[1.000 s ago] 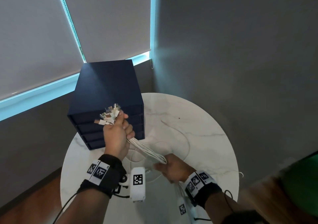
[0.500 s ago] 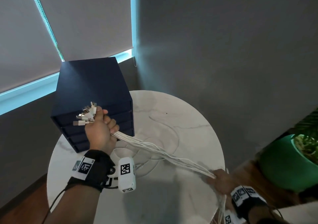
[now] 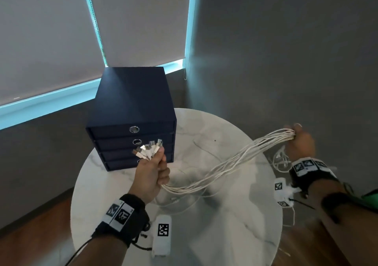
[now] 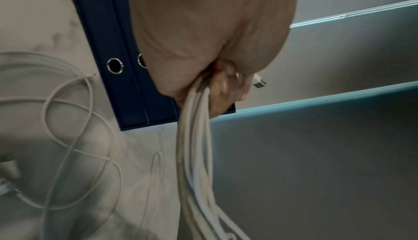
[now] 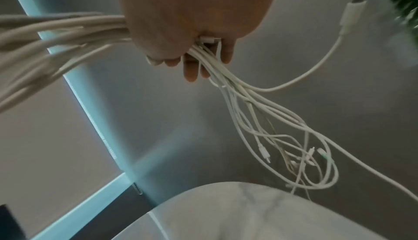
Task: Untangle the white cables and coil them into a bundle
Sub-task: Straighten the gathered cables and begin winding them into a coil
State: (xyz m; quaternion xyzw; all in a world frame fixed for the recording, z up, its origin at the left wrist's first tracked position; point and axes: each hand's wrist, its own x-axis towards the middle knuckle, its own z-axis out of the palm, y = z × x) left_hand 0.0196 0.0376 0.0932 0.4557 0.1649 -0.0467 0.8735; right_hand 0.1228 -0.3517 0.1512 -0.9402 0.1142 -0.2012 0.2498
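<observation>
- A round white marble table (image 3: 225,235) stands in a corner, with grey walls and a window covered by grey blinds (image 3: 51,40) that let a thin blue light through at the edges.
- A dark blue drawer box (image 3: 131,110) sits at the table's far left; 4 drawer fronts face the person, and ring pulls show on the upper ones.
- The left hand (image 3: 150,175) is raised in front of the lower drawers, fist clenched around the white cables (image 3: 225,166) near their ends.
- A fan of USB plugs (image 3: 148,150) sticks up out of the top of that fist.
- From the underside of the fist the cables run as 1 loose bundle, dipping low over the table and then rising to the right.
- The right hand (image 3: 300,143) is out past the table's right edge, fingers curled around the same bundle, so the cables hang in a shallow sag between the 2 hands.
- In the right wrist view the cables' free ends (image 5: 294,145) dangle below the right hand in a tangle of loops and small plugs, and 1 plug (image 5: 353,9) swings out to the side.
- In the left wrist view 1 more cable (image 4: 68,118) lies in loose loops on the table beside the box.
- Both wrists wear black bands with printed markers.
</observation>
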